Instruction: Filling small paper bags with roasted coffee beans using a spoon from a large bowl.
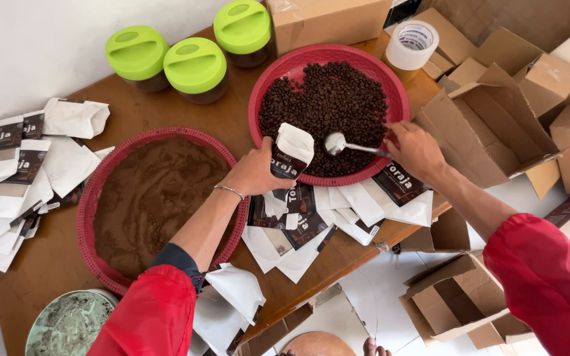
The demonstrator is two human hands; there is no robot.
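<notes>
Red plastic makes up the two round baskets on the wooden table [166,112]: the basket of coffee beans [390,79] and the basket of ground coffee [97,191], which sit side by side. The left hand [253,173] is closed around one white pouch [291,153] with a dark label, holding it upright at the near rim of the bean basket. The right hand [415,149] is closed on the handle of one metal spoon [336,142], whose bowl sits just beside the pouch's mouth, over the beans. Three jars with green lids [195,64] stand at the far edge of the table. One roll of white tape [413,43] lies near the cardboard boxes [489,125]. Two loose heaps of pouches lie flat, one under the hands [357,204], one on the left [8,178].
</notes>
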